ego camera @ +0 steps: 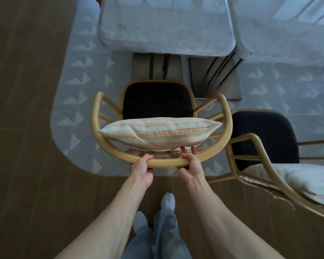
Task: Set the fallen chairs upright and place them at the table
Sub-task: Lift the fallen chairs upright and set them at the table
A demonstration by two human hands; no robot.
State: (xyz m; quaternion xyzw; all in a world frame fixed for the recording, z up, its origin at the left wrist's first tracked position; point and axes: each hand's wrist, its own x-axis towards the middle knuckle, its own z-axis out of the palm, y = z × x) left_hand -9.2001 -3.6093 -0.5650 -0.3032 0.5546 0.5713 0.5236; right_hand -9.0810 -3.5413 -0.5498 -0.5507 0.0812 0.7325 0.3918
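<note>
Wooden chair (158,101) upright, its dark seat facing the counter (165,32), just short of the counter's near edge. Left hand (143,170) and right hand (192,165) both wrapped round the curved back rail. Striped cushion (160,133) leans against that rail. Second chair (264,139) beside it, right of the counter corner.

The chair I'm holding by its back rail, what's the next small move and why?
Probably slide the chair straight forward toward the table. It already stands upright, both the left hand and right hand grip its back rail, and its seat sits clear of the table edge.
</note>
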